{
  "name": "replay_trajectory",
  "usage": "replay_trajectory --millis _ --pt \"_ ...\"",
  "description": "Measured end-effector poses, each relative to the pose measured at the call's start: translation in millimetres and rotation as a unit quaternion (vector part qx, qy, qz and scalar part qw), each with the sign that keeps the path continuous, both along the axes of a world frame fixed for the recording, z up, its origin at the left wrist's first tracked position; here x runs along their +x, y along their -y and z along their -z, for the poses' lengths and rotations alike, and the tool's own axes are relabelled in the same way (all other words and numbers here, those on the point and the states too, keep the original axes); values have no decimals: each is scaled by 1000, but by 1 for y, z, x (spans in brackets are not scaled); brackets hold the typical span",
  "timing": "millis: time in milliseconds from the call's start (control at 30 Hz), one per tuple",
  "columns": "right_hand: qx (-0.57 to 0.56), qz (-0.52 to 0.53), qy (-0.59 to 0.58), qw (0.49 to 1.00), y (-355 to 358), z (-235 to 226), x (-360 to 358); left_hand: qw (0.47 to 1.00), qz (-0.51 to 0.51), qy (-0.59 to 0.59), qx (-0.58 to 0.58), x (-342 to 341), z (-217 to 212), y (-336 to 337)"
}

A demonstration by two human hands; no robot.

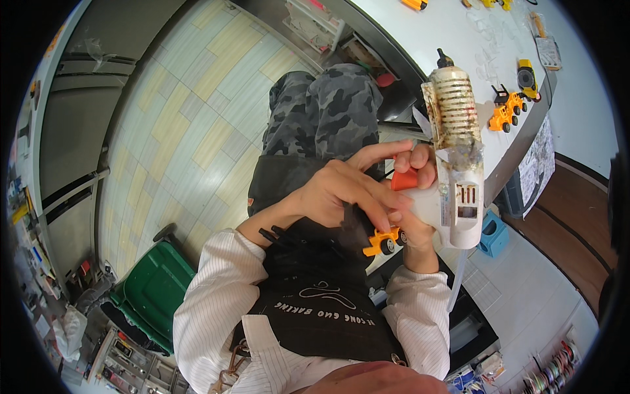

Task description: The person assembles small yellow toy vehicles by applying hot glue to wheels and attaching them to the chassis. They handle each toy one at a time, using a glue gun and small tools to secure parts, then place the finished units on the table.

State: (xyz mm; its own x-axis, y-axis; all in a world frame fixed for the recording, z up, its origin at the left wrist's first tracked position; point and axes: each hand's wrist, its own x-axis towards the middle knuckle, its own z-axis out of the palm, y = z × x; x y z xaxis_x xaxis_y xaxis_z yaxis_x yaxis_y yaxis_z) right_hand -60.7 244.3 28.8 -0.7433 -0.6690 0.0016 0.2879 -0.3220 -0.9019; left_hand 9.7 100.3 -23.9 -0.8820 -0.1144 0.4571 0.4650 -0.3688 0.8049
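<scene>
A white hot glue gun (467, 220) with a dirty ribbed barrel, dark nozzle and orange-red trigger (405, 179) rises upright in front of me. My right hand (423, 167) is closed round its handle, fingers curled by the trigger. From the left my left hand (331, 190) crosses over, fingers bent down and touching the right hand. Below those fingertips, against my right wrist, is a small yellow toy truck (382, 243) with grey-hubbed black wheels, seemingly pinched by the left hand. A blurred dark shape beside it is unclear. A glue stick (457, 282) hangs from the gun's rear.
On the white table (453, 33) at right lie a yellow toy construction vehicle (506, 113), a yellow-and-black toy part (527, 77) and clear plastic scraps. A green bin (154, 292) stands at lower left, a blue stool (492, 236) at right. Grey fridge-like doors (98, 111) line the left.
</scene>
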Motion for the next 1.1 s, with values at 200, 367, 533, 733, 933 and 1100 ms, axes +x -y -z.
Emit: replay_trajectory --millis 200,367,533,733,933,1100 --pt "-29 -16 27 999 2 -3 1 1000 -13 2 -26 1 -6 2" --pt "-8 -25 41 999 0 -7 -4 998 -35 -1 -54 3 -13 5" --pt "24 -41 -16 999 -8 -4 -12 989 -69 -70 -109 -2 -21 19" --pt "3 -18 -48 999 -2 -6 -17 981 -94 -63 -160 2 -25 28" --pt "27 -13 -49 998 -4 -9 -18 983 -77 -19 -168 6 -27 33" --pt "79 -22 -70 994 -5 -14 -21 982 -70 -10 -176 8 -23 35"
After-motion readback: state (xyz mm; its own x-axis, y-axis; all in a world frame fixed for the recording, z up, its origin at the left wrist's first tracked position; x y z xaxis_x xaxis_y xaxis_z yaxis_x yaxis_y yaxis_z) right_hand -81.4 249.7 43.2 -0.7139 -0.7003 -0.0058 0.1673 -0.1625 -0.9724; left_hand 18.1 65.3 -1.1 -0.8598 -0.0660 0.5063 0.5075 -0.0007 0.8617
